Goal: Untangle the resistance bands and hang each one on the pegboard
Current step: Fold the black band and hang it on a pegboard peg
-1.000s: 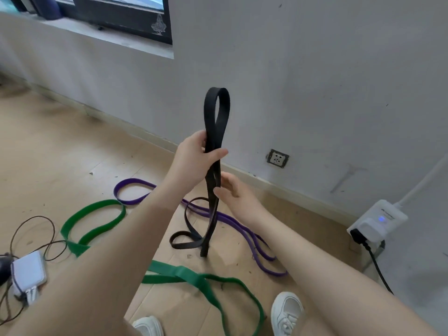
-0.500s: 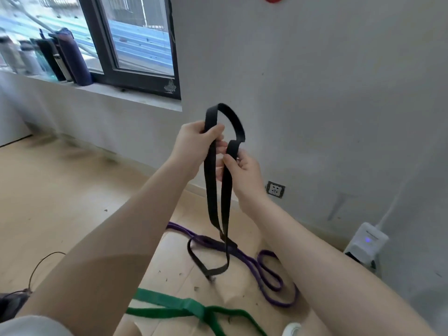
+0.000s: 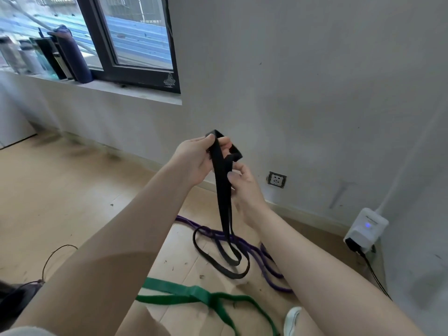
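While the person stands near the grey wall, both hands are raised in front of the chest and hold the black band. The left hand grips the top fold of it, thumb and fingers curled around the strap. The right hand pinches the same strap just below, between thumb and fingertips. From the hands the band hangs down in two strands, and its lower loops lie on the wooden floor, across the purple band. The green band lies on the floor nearer to the person, beside a white shoe.
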Tool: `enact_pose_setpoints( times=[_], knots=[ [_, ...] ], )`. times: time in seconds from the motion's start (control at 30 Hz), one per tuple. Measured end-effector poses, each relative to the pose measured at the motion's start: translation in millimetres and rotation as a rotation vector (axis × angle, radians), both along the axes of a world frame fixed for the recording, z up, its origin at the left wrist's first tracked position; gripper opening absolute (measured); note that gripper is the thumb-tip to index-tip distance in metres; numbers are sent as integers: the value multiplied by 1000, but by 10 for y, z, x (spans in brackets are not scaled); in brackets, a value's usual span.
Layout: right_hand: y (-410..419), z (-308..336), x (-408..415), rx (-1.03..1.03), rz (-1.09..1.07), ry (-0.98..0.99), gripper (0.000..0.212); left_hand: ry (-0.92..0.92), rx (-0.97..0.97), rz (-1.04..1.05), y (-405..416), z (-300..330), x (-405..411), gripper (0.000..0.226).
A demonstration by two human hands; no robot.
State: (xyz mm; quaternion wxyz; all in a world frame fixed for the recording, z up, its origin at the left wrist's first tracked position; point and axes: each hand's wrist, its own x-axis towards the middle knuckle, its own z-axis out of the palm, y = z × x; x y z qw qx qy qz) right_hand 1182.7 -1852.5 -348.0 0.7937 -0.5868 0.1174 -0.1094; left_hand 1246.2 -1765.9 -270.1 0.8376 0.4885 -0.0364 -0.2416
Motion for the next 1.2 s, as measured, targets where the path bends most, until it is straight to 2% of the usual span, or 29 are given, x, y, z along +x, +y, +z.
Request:
enact_pose_setpoints(
  times=[0.07, 0.13, 0.2, 0.27, 0.33, 0.37, 0.43, 0.53, 0.57, 0.67, 0.73, 0.8, 0.93, 1.03, 1.13, 1.2],
  knots=[
    [30, 8, -53, 15, 69, -63, 26, 21, 39, 62, -21, -50, 17, 21],
    [61, 15, -94, -180, 60, -60, 21, 58, 11, 93, -21, -91, 23, 27],
    [75, 16, -103, -414, -29, -28, 12, 37, 60, 109, -2, -126, 19, 29],
    [75, 14, -93, -521, -125, -3, 12, -95, 266, 139, 33, -129, 8, 26],
    [65, 16, -94, -540, -203, 0, 12, -393, 664, 236, 120, -144, -19, 24],
    [53, 22, -96, -524, -229, -5, 12, -537, 807, 274, 171, -173, -59, 24],
    [28, 65, -105, -477, -232, -18, 16, -604, 852, 181, 253, -331, -124, 24],
    [6, 173, -89, -374, -174, -30, 18, -353, 590, -131, 304, -665, -281, 28],
    [-5, 220, -80, -300, -157, -37, 16, -342, 544, -175, 310, -759, -322, 26],
    [-64, 353, -57, -117, -164, -56, 13, -519, 609, -156, 340, -951, -387, 15],
    [-104, 415, -57, -67, -204, -47, 10, -605, 658, -141, 323, -1020, -406, 29],
    [-128, 441, -46, -41, -243, -31, 11, -685, 730, -77, 292, -1027, -409, 34],
    [-184, 477, -7, 81, -333, -44, 13, -788, 732, 161, 240, -965, -392, 26],
    [-229, 499, -6, 198, -346, -30, 13, -828, 799, 193, 214, -949, -401, 23],
    [-308, 500, -24, 215, -358, -19, 13, -948, 907, 138, 239, -907, -372, 20],
    [-432, 454, -28, 136, -372, 56, 14, -1071, 965, 134, 291, -793, -270, 21]
  ],
)
